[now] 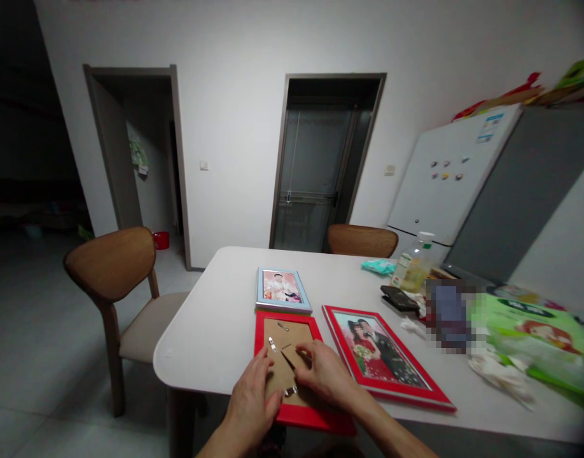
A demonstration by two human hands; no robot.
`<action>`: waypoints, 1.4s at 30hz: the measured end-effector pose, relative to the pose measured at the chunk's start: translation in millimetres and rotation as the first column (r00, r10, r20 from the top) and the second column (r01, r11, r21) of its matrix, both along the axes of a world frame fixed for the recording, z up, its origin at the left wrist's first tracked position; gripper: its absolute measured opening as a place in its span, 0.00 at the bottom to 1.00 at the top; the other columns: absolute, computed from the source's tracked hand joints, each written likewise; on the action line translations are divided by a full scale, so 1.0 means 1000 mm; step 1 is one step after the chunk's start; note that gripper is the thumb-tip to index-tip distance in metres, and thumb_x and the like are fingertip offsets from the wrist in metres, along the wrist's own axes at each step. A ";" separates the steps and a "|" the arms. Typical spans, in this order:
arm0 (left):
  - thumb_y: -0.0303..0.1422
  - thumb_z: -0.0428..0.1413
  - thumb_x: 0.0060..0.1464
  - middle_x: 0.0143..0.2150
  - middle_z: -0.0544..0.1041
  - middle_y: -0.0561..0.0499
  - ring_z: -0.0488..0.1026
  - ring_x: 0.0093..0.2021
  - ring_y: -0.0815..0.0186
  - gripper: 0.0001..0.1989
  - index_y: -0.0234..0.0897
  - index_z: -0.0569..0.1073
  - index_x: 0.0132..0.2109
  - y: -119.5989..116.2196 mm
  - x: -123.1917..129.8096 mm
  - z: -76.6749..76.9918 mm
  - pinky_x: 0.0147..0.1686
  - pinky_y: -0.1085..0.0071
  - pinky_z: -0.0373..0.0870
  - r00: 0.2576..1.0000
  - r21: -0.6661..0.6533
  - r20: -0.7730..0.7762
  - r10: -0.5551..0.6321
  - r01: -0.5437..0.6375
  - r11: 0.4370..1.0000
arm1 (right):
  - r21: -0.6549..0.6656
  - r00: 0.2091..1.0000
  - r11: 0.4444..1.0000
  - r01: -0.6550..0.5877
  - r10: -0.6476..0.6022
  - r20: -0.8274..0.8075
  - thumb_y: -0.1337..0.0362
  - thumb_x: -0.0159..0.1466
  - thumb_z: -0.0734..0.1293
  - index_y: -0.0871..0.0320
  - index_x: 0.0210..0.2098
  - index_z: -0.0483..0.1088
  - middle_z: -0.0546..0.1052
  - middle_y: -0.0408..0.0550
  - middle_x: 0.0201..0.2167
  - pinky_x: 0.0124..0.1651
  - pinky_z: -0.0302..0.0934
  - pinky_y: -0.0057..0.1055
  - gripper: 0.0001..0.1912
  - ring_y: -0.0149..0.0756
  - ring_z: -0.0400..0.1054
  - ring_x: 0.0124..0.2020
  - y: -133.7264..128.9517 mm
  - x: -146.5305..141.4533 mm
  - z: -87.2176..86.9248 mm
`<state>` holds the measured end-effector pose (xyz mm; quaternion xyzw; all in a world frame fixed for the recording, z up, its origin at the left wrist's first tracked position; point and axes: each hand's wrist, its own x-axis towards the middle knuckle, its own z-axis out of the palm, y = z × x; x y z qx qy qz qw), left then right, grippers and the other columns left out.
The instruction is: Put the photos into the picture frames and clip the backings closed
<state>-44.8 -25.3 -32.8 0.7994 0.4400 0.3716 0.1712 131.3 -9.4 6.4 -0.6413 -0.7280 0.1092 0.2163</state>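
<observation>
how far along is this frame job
The blue-edged frame and large red frame lie face up with photos in, so they look finished. In hand: the face-down red frame, right hand on its cardboard stand flap, left hand on the backing. Left: perhaps its metal clips, unclear.

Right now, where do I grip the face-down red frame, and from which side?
Pinch the red frame's left long edge, from the left: that strip is bare beyond the left hand, while the right hand covers the right edge and a second red frame lies close.
</observation>
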 end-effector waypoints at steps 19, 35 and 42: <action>0.32 0.53 0.45 0.25 0.75 0.54 0.73 0.24 0.67 0.15 0.36 0.63 0.42 0.047 -0.086 0.027 0.23 0.74 0.67 0.667 -0.527 0.610 0.428 -0.062 0.848 | 0.024 0.983 0.985 0.169 -0.170 0.069 0.62 0.54 0.59 0.63 0.45 0.65 0.71 0.56 0.40 0.42 0.54 0.31 0.20 0.40 0.64 0.41 0.007 0.023 0.002; 0.27 0.52 0.39 0.47 0.67 0.47 0.60 0.51 0.58 0.19 0.36 0.66 0.43 0.042 -0.088 0.017 0.53 0.59 0.52 0.866 -0.227 0.287 0.410 -0.355 0.907 | -0.293 0.653 0.942 0.161 -0.325 -0.684 0.69 0.48 0.56 0.62 0.57 0.44 0.73 0.52 0.39 0.32 0.61 0.29 0.37 0.34 0.69 0.29 0.007 0.033 0.011; 0.30 0.57 0.38 0.56 0.59 0.41 0.55 0.55 0.55 0.31 0.34 0.60 0.52 -0.002 0.026 0.050 0.53 0.57 0.54 0.978 -0.087 0.189 -0.089 0.107 0.990 | -0.260 0.217 0.965 0.007 -0.256 -0.942 0.67 0.46 0.63 0.55 0.57 0.45 0.75 0.44 0.27 0.24 0.60 0.28 0.40 0.31 0.66 0.19 -0.007 0.014 0.047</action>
